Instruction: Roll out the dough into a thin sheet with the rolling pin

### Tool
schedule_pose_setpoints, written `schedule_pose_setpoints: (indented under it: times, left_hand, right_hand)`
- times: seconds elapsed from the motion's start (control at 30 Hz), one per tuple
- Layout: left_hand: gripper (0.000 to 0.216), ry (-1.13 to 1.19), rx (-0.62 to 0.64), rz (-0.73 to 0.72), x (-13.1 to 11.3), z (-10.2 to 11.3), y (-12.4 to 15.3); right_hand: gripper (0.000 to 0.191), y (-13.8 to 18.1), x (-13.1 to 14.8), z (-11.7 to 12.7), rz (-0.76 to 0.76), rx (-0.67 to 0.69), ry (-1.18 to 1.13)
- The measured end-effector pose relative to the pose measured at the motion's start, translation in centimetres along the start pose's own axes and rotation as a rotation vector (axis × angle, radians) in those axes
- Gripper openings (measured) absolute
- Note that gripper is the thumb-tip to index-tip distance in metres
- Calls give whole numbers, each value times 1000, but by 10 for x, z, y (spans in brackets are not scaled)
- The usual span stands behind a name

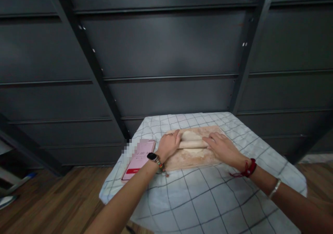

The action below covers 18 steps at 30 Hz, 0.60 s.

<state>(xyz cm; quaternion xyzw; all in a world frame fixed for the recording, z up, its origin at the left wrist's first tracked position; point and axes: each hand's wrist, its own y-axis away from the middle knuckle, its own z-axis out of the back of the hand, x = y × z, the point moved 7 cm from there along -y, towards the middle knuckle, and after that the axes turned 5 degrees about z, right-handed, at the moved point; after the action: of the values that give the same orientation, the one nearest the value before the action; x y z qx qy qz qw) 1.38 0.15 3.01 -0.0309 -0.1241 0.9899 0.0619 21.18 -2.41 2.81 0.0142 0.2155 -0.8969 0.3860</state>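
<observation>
A pale rolling pin (193, 144) lies crosswise on a flat sheet of dough (191, 136), which shows beyond the pin and a little on its near side. Under the dough is a floury wooden board (192, 161). My left hand (169, 145) grips the pin's left end, with a dark-faced watch and beads at the wrist. On the opposite end my right hand (223, 148) is closed over the pin, a red cord bracelet on that wrist. Both hands cover the ends of the pin.
A pink-screened phone (137, 161) showing a timer lies left of the board, partly pixelated. A white checked cloth (203, 196) covers the small table. Dark metal panels (166, 46) rise behind it, and wooden flooring (70, 192) surrounds it.
</observation>
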Motion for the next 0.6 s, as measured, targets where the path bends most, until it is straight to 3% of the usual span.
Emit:
schedule_pose_setpoints:
  times: [0.1, 0.23, 0.4, 0.6]
  left_hand:
    - [50, 22, 21, 46, 3, -4, -19]
    - [52, 50, 53, 49, 0, -17, -56]
    - [53, 70, 117, -16, -6, -33, -96]
    - [57, 32, 243, -37, -9, -40, -118]
  right_hand:
    - [31, -8, -23, -6, -23, 4, -116]
    - [32, -26, -36, -28, 17, 187, -340]
    - [54, -46, -49, -42, -88, 191, -339]
    - [56, -41, -65, -64, -245, 304, -350]
